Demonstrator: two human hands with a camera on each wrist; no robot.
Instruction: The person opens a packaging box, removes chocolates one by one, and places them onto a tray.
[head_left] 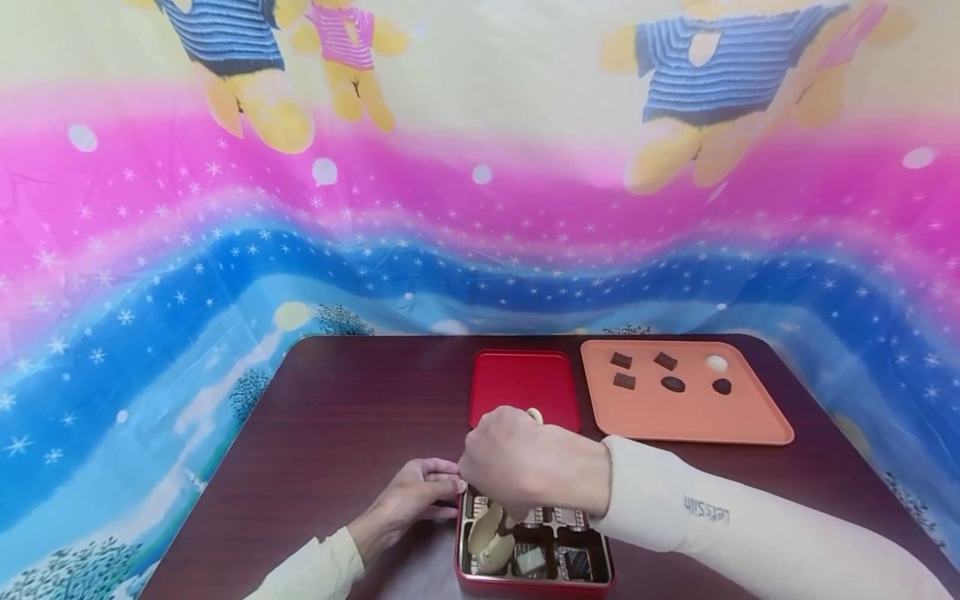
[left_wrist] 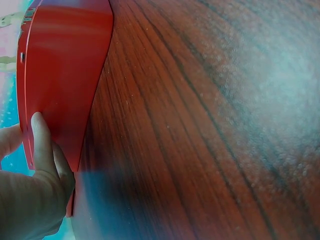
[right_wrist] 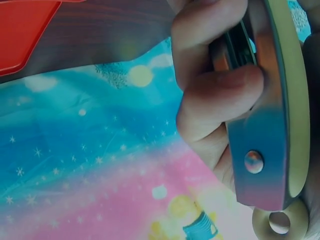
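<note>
My right hand (head_left: 517,462) holds cream and metal tongs (right_wrist: 295,100), its fingers curled round the arms, as the right wrist view shows. The ring end stands up behind the hand in the head view. Below it, the cream tong heads (head_left: 487,532) are down in the left front compartment of a red tin (head_left: 536,587); whatever lies between them is hidden. A pale chocolate (head_left: 531,561) and a dark one (head_left: 577,563) occupy the other front compartments. My left hand (head_left: 412,496) steadies the tin's left side, thumb at the rim and straight fingers against the red wall (left_wrist: 65,75).
Behind the tin lies a red lid (head_left: 525,383), partly covered by my right hand. An orange tray (head_left: 697,421) at the back right carries several chocolates, dark squares (head_left: 624,381), dark rounded pieces (head_left: 672,384) and one white (head_left: 717,363). A printed cloth hangs behind the dark wooden table (head_left: 360,408).
</note>
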